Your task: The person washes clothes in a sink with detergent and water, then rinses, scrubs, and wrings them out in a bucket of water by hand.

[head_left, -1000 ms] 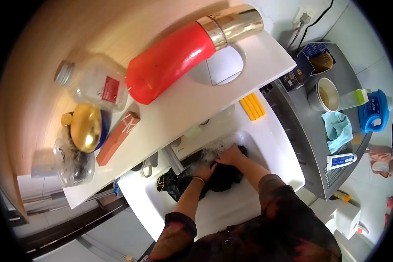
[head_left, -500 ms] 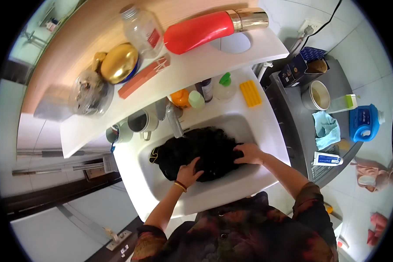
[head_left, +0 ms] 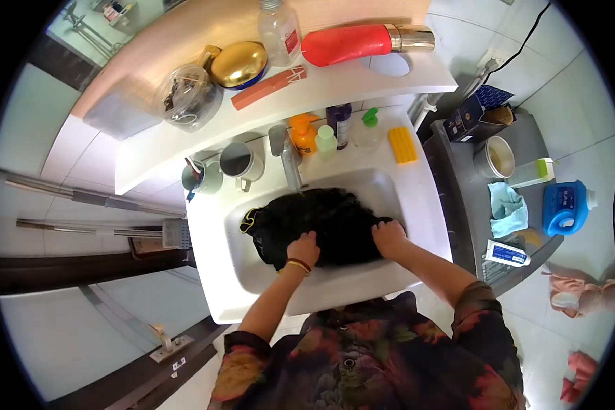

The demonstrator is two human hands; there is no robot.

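A black garment (head_left: 321, 222) with yellow trim along its left end lies bunched in the white sink basin (head_left: 236, 256), under the faucet (head_left: 289, 164). My left hand (head_left: 304, 250) is closed on its near edge, left of the middle, fingers curled into the cloth. At the right end of the bundle, my right hand (head_left: 389, 239) also grips the fabric in curled fingers. Parts of the fingertips are hidden in the dark cloth.
Behind the basin stand a white mug (head_left: 241, 164), an orange pump bottle (head_left: 303, 135) and a yellow soap tray (head_left: 402, 145). A shelf (head_left: 362, 80) overhangs them, holding a red bottle (head_left: 348, 45). On the right, a grey stand (head_left: 451, 160) carries a blue jug (head_left: 564, 207).
My fingers, spread over the garment before, are now curled into it. The bundle looks more stretched out sideways. The whole view has shifted, showing more behind the faucet.
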